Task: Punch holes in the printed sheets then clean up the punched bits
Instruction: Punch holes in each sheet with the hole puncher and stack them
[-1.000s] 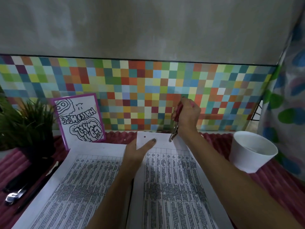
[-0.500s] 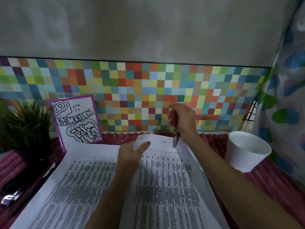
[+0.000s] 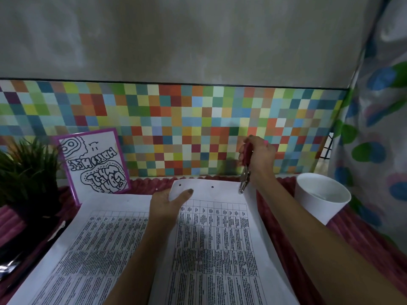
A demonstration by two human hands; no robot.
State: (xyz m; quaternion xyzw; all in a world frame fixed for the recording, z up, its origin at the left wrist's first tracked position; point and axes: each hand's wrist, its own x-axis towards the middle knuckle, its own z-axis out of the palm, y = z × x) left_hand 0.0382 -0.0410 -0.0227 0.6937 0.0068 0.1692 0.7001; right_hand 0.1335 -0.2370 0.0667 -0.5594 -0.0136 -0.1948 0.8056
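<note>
A person's right hand (image 3: 259,159) is closed tight around the red handles of a hand-held hole punch (image 3: 245,170), fingers wrapped fully round them, with the metal nose pointing down and biting the top right corner of a printed sheet (image 3: 217,243). The left hand (image 3: 166,209) lies flat and mostly open on the same sheet near its top left corner, thumb stretched across the margin and pinning the paper, which curls up slightly at that edge; it grasps nothing. Two dark punched holes (image 3: 212,186) show along the sheet's top margin, between the thumb and the punch. The sheet, covered in a dense table of small print, lies on a ribbed pink-red table covering (image 3: 363,236) and partly overlaps a second printed sheet (image 3: 88,249) to its left. Dark objects, too dim to identify, lie at the far left edge. A white paper cup (image 3: 319,197) stands just right of the right forearm, apart from the paper. Further back on the left, a green potted plant (image 3: 26,172) stands beside a purple-framed black-and-white drawing (image 3: 94,161) that leans against a wall of multicoloured square tiles (image 3: 176,128). A curtain with blue and green spots (image 3: 378,128) hangs at right.
</note>
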